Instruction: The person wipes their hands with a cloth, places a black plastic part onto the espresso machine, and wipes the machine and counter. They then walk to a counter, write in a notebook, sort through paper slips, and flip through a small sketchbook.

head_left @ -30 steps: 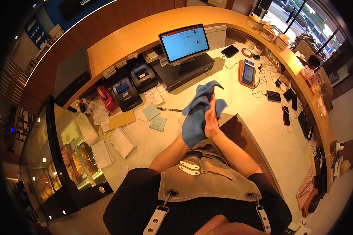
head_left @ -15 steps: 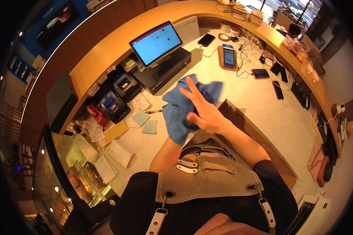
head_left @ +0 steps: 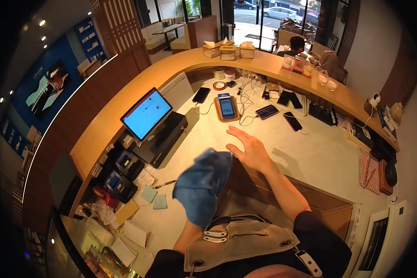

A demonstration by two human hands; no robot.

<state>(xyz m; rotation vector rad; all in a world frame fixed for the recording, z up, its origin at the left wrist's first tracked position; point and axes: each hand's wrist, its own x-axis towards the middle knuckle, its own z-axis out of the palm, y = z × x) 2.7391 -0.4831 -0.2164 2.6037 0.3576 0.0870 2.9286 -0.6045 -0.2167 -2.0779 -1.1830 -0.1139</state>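
Note:
A crumpled blue cloth (head_left: pixel 201 185) covers my left hand, which carries it above the near edge of the counter. The cloth hides the fingers; only my left forearm (head_left: pixel 187 235) shows below it. My right hand (head_left: pixel 253 150) is empty and held in the air just right of the cloth, with fingers stretched out and the thumb apart. Beyond that hand lies a payment terminal (head_left: pixel 227 107) on a brown tray. A pen (head_left: pixel 165 184) and pale green sticky notes (head_left: pixel 159 201) lie left of the cloth.
The counter (head_left: pixel 194 139) curves around me under a raised wooden ledge (head_left: pixel 171 62). A monitor (head_left: pixel 147 113) stands on a black cash drawer (head_left: pixel 169 139). Phones (head_left: pixel 267 111) and tangled cables (head_left: pixel 251 90) lie at the back. At the left are small printers (head_left: pixel 120 184) and a notebook (head_left: pixel 136 233).
My right hand has come away from the cloth and moved right. The cloth now hangs lower on my left hand. The view has tilted up, showing more of the room and windows.

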